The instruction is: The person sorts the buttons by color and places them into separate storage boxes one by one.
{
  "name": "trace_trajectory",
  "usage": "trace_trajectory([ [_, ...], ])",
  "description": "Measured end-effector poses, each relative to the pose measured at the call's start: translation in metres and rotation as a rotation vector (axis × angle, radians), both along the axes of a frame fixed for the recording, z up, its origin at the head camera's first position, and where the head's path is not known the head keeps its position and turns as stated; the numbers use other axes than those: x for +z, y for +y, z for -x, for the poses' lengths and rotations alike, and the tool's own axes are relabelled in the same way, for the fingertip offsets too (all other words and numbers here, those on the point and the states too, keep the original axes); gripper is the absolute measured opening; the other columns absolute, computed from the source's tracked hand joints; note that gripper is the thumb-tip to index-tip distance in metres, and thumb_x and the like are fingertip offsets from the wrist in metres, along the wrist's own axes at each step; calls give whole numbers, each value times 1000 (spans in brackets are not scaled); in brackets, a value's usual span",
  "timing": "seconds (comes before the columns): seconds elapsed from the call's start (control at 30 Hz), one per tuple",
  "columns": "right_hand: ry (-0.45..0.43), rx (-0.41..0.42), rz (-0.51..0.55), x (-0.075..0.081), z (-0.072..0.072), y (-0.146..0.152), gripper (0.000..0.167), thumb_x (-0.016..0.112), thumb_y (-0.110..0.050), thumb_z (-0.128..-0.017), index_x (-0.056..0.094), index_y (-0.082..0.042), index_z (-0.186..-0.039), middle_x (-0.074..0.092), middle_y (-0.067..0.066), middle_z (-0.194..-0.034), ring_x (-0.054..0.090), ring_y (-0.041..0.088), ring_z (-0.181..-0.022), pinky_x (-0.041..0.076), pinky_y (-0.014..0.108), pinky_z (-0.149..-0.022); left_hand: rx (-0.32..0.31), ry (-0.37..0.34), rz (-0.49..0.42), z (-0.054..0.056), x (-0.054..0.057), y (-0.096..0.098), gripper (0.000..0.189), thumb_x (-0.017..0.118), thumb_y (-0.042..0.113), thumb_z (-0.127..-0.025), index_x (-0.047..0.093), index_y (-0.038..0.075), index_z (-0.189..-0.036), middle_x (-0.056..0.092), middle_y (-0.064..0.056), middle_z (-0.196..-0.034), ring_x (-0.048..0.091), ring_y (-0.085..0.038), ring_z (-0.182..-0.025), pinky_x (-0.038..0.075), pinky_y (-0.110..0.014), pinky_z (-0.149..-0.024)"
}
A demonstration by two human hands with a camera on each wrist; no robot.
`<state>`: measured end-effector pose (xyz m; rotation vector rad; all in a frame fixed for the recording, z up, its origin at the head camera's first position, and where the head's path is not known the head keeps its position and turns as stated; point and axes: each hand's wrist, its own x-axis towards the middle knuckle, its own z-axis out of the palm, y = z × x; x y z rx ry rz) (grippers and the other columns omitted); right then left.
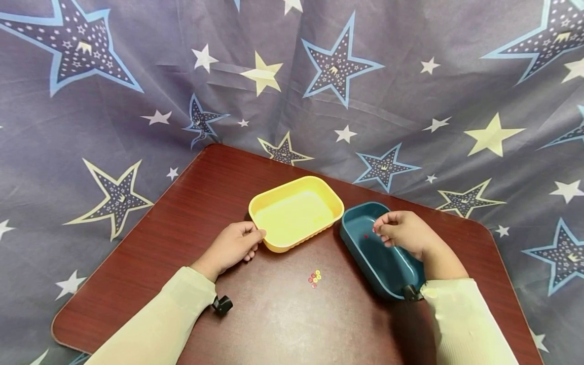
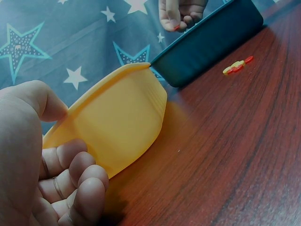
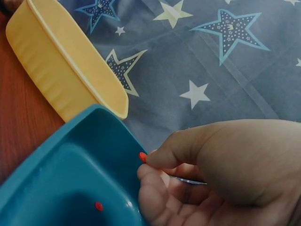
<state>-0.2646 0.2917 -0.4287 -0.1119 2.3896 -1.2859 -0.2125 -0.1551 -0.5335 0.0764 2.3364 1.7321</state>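
Note:
My left hand (image 1: 231, 245) grips the near left corner of a yellow plastic bin (image 2: 117, 122), thumb over the rim and fingers curled beneath it against the outer wall. Over a dark teal bin (image 1: 383, 261), my right hand (image 1: 403, 233) pinches a small red button (image 3: 143, 157) between thumb and forefinger. Another red button (image 3: 99, 206) lies on the teal bin's floor, below the fingers. On the table in front of the bins is a little cluster of several red and yellow buttons (image 1: 315, 280).
Both bins stand side by side on a reddish-brown wooden table (image 1: 182, 203), their near corners almost meeting. A star-patterned grey curtain (image 1: 401, 45) hangs behind the table's back edge. A black wrist camera (image 1: 222, 305) sits at the left cuff, and another (image 1: 412, 293) at the right.

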Motion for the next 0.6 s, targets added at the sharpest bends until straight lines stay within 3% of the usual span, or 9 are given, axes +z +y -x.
trace_trajectory([
  [0.6,-38,-10,-54,-11,11,0,23,65,-9,-112,70,13,-120,70,9,-93,62,18,-82,65,29,-74,-5,10,-14,-2,2,0,43,74,40,-108,64,5,-85,62,-5,-72,60,-17,-59,53,-26,-55],
])
